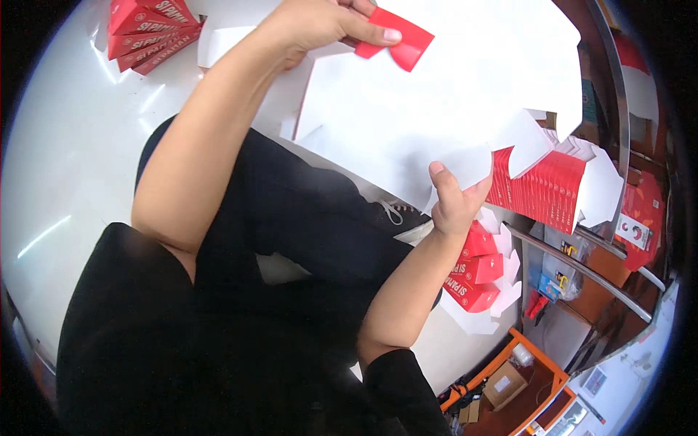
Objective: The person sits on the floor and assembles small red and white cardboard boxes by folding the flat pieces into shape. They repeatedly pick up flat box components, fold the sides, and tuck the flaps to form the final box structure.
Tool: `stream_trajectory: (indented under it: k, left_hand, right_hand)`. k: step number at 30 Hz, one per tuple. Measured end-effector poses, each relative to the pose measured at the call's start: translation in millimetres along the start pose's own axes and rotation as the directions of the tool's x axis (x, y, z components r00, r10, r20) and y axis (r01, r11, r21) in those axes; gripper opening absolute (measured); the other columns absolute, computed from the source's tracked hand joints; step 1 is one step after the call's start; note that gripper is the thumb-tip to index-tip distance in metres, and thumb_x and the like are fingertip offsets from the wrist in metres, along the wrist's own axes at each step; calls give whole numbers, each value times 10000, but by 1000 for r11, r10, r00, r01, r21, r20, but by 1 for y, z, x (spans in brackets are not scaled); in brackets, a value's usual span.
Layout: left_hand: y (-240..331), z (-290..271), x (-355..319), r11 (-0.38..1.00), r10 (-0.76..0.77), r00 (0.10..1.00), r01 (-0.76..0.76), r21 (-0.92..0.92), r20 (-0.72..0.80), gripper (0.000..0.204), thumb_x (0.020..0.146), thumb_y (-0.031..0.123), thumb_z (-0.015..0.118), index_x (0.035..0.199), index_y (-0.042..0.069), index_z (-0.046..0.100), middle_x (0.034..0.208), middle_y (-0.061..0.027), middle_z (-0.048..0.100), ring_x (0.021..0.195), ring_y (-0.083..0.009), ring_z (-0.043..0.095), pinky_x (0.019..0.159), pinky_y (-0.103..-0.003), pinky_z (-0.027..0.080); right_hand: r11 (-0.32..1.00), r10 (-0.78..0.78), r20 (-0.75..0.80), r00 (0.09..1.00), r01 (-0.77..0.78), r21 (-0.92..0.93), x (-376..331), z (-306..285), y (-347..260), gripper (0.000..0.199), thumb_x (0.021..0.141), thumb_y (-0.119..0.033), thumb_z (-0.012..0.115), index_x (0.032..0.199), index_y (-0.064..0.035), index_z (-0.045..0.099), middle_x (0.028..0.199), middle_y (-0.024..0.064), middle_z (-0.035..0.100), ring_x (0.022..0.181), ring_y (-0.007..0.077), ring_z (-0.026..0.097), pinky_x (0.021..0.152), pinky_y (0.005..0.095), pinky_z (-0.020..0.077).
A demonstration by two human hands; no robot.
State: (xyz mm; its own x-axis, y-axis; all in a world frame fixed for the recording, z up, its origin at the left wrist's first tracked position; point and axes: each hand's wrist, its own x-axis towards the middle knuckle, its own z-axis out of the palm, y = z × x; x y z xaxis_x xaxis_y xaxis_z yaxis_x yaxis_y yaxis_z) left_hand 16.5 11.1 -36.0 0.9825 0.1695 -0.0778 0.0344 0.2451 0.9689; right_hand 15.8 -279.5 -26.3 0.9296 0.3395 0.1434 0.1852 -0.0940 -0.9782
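Large, white cardboard sheet (436, 87), upper centre. Left hand (316, 25) pinching red cardboard flap (412, 45) there; right hand (459, 203): thumb atop lower edge, other fingers hidden. Glossy white floor (62, 174), left; orange metal frame (539, 354), lower right.

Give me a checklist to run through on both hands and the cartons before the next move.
1. Left hand on the red flap: ok, its thumb lies across it.
2. Right hand on the white card: ok, its thumb is on top at the near edge.
3. Fingers under the card: cannot tell, the right hand's are hidden.
4. Whole card in view: not ok, the picture's top edge cuts it off.
5. Red carton stack at upper left apart from both hands: ok.
6. Card touching the red-and-white row at right: cannot tell, they overlap in view.
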Motion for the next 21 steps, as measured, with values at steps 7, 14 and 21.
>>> stream_trajectory:
  k: [7,14,21]
  left_hand:
    - [2,5,1,995,-29,999,31,-92,26,242,785,130,844,919,-14,702,819,-99,720,739,-154,662,726,-279,507]
    - [21,-12,-4,916,214,971,-163,-368,103,588,979,383,605,1419,11,488,1367,-118,578,1188,-222,589,1063,-358,441]
    - [4,28,-12,993,-55,998,58,107,-28,542,968,448,612,1296,17,632,1186,-137,687,1115,-216,640,993,-358,484]
  right_hand:
    - [996,74,-8,997,-73,53,2,-10,3,683,695,-75,685,1334,60,483,1191,143,599,1095,254,593,961,366,464]
    - [874,206,-201,958,-88,477,4,-41,4,646,760,-205,595,1333,72,488,1221,204,612,1118,337,631,924,441,527]
    - [839,195,-352,915,30,544,6,-79,24,446,818,-192,522,1183,57,587,1076,173,680,983,320,685,846,430,557]
